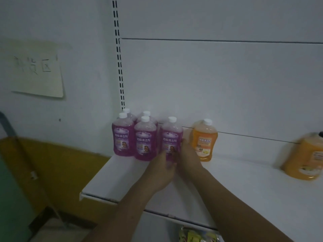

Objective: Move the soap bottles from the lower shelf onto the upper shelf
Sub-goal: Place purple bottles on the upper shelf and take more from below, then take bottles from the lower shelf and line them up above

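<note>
A purple soap bottle with a white cap stands upright on the white upper shelf. My left hand grips its lower left side and my right hand holds its right side. Just to its left stands a tight group of several more purple bottles. An orange bottle stands to the right of my right hand, apart from it. A larger orange bottle sits blurred at the far right of the shelf.
The white back panel rises behind the shelf, with a slotted upright at its left. A paper sign hangs on the wall. Yellow packets show below the shelf edge.
</note>
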